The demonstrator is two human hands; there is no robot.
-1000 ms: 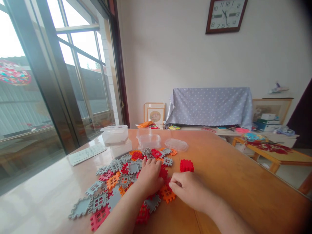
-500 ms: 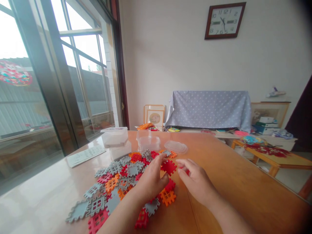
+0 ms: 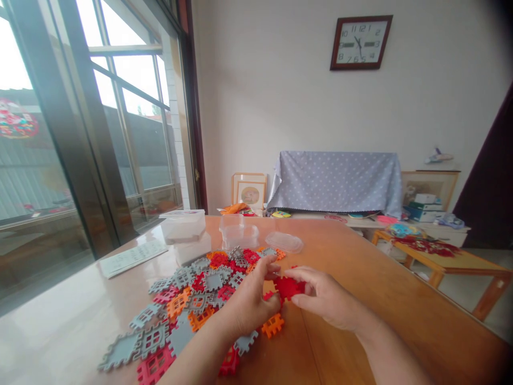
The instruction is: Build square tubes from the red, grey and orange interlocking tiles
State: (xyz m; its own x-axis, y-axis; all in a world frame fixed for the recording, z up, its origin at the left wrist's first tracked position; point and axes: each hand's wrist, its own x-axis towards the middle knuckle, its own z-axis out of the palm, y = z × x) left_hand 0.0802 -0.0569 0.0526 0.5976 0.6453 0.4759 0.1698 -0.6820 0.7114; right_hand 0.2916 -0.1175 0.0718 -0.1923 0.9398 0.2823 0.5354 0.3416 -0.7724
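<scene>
My right hand (image 3: pixel 323 294) pinches a red interlocking tile (image 3: pixel 289 287) with toothed edges between thumb and fingers, just above the table. Close to the tile's left side, my left hand (image 3: pixel 252 297) has its thumb and fingers apart, with a gap between them; I cannot tell whether a fingertip touches the tile. Under and left of the left hand spreads a pile of similar tiles: a grey tile (image 3: pixel 214 280), an orange window tile (image 3: pixel 178 302), a pink-red window tile (image 3: pixel 156 364) and several more. An orange tile (image 3: pixel 273 324) lies beneath the hands.
Behind the pile on the wooden table (image 3: pixel 352 321) stand clear plastic boxes (image 3: pixel 183 227), a clear container (image 3: pixel 240 236) and an oval clear lid (image 3: pixel 284 242). A printed sheet (image 3: pixel 134 258) lies at the left. A low side table (image 3: pixel 476 262) stands beyond the right edge.
My right hand has closed on the red tile, which moved slightly right and down. My left hand remains beside it. The view has shifted a little to the right.
</scene>
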